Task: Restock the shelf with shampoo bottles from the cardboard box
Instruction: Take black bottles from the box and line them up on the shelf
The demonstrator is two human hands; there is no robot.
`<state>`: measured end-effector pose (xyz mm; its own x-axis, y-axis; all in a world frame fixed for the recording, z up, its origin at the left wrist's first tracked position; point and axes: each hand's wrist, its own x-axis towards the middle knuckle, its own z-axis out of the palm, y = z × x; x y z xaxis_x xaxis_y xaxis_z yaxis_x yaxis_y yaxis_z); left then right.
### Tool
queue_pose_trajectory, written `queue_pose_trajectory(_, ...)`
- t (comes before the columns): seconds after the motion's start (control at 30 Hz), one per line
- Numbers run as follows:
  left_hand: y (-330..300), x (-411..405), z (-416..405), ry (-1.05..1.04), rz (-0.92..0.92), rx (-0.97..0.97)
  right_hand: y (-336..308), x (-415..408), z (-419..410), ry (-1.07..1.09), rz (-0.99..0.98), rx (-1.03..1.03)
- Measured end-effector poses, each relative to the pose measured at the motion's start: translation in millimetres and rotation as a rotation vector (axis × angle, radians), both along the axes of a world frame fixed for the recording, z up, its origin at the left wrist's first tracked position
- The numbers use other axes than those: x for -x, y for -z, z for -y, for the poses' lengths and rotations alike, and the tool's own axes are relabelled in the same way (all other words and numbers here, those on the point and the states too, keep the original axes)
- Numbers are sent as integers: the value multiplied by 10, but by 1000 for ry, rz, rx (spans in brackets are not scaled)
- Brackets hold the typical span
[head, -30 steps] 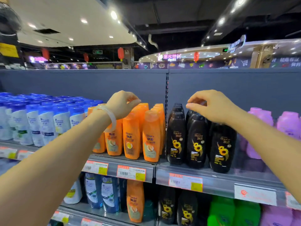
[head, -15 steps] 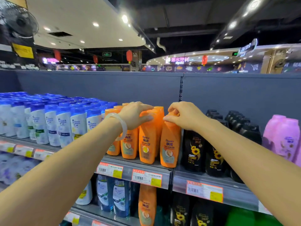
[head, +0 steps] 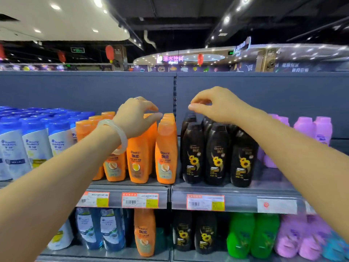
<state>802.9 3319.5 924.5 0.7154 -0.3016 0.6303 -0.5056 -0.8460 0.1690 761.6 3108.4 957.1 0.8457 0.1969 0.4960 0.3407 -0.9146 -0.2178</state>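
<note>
We are reaching both arms toward the shelf point(head: 236, 190). Our left hand point(head: 135, 118), a pale bangle point(head: 115, 136) on its wrist, is hovering with loosely curled fingers over the orange bottles point(head: 166, 150). Our right hand point(head: 217, 105) is hanging, fingers bent, above the black bottles point(head: 217, 154).

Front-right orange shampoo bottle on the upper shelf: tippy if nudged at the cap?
The orange bottle looks tall and narrow with a tapered top, so a cap-level push probably tips it. Neighbours crowd its left; only a gap separates it from the black bottles. Its glossy plastic may be slippery.
</note>
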Motion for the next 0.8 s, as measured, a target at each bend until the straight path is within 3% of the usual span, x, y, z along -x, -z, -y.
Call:
queue_pose_trajectory(0.2,13,39,776,245,-64,-188,82,226,908,284,-191,-131)
queue_pose_trajectory(0.3,-6,85,1159,238,-73,-325,281,277,1068,324,-323,-174)
queue_pose_trajectory(0.4,-37,71,1414,195,-133,-424,478,260,1130,304,-328,-251)
queue_pose_trajectory(0.6,-77,18,1527,201,-296,-338,642,175,1181,139,-237,-333)
queue_pose_trajectory(0.8,-45,20,1576,235,-317,-250,616,174,1236,76,-260,-350)
